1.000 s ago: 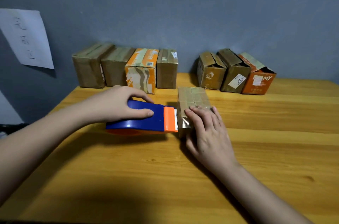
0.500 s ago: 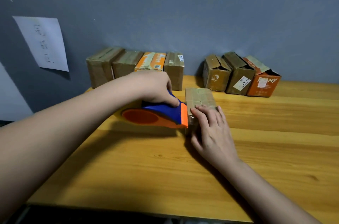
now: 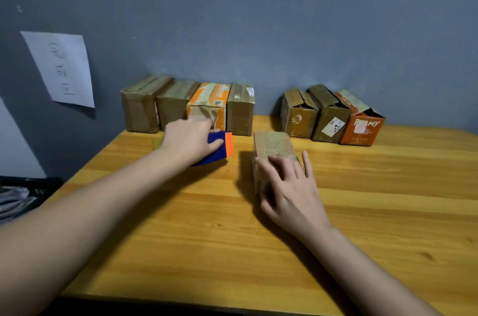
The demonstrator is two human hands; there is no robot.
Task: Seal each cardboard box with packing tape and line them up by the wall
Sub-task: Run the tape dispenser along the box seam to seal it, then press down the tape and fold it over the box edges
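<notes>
We open on the wall (image 3: pixel 284 18), grey and broad, with a sheet of paper (image 3: pixel 60 68) stuck to it at left; below it runs the wooden desk (image 3: pixel 375 199); against the wall we count a row (image 3: pixel 188 106) of four taped boxes, pressed side to side, then a gap, then three more boxes (image 3: pixel 332 115) at right, tilted, flaps loose, not yet sealed by our reckoning; in front of that gap sits the box (image 3: pixel 273 146) in play, tape across its top, long axis running from us toward the wall; our right hand (image 3: pixel 291 191) covers its near end, fingers spread flat on top, thumb down the side, pressing rather than clutching; so the box lies directly ahead of that grip, and the right hand is plainly the nearer one; well apart to the left, our left hand (image 3: pixel 191 138) lies over the blue-and-orange dispenser (image 3: pixel 219 147), thumb along its side, just before the row; whether that grip truly clasps it or merely rests, we cannot tell; we judge a straight push forward into the gap comes next.
</notes>
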